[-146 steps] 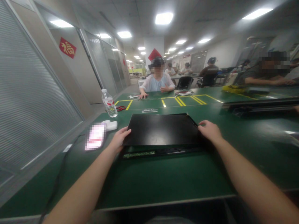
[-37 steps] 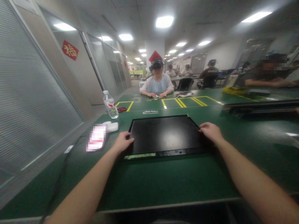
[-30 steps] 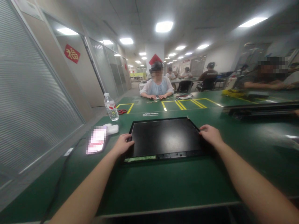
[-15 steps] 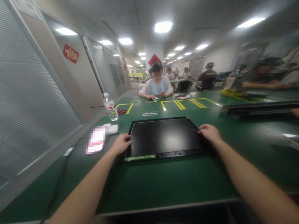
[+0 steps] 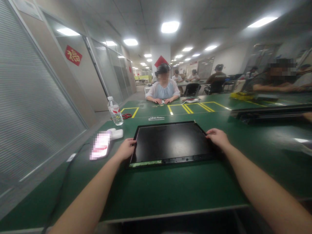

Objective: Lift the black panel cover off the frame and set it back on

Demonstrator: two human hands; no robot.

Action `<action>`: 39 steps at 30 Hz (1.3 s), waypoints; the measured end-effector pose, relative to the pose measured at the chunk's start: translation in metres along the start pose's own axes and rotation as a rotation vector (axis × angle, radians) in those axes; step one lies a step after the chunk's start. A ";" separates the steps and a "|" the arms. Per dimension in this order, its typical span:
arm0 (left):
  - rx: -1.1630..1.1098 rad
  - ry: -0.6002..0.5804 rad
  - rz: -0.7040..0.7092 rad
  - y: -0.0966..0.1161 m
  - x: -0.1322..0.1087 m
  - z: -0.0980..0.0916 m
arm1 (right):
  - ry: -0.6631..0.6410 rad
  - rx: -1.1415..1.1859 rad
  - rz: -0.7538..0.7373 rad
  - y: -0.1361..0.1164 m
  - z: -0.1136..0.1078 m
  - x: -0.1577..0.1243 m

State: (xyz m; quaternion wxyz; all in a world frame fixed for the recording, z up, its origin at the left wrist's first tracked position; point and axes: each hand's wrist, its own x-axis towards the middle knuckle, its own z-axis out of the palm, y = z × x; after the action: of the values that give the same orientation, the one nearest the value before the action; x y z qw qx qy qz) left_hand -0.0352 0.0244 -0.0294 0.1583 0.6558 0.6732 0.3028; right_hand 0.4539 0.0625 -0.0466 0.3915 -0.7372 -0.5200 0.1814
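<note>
The black panel (image 5: 170, 143) has dropped into its frame (image 5: 185, 159); left hand (image 5: 126, 149) and right hand (image 5: 217, 138) grip the frame's sides. A red sign (image 5: 73, 55) reads "福"; a bottle (image 5: 115, 111) stands beyond.

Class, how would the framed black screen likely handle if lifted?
The framed black screen is probably stiff: its edges look straight. Its shiny face may be slippery. The green strip along the near edge looks exposed, so may be fragile.

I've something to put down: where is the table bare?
Open green tabletop lies between the flat black rectangular panel and the near edge, and between the bare right hand and the long black bars. Crowded beside the bare left hand: pink-lit phone, white rounded case, clear plastic bottle.
</note>
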 end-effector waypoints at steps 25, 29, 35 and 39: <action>0.428 0.003 0.029 -0.003 -0.004 0.000 | -0.011 -0.231 -0.140 -0.004 -0.003 -0.006; 0.521 -0.018 0.001 -0.004 -0.005 -0.003 | 0.001 -0.252 -0.148 -0.005 -0.005 -0.008; 0.552 -0.010 -0.036 0.004 -0.007 -0.006 | 0.028 -0.308 -0.102 -0.007 -0.008 -0.010; 0.594 -0.046 -0.061 0.006 -0.008 -0.006 | -0.033 -0.376 -0.057 -0.007 -0.008 -0.008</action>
State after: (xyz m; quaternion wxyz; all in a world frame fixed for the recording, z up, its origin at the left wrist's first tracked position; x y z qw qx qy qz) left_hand -0.0336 0.0152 -0.0229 -0.0163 0.6594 0.7481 0.0728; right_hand 0.4514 0.0529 -0.0379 0.2432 -0.7794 -0.5716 0.0817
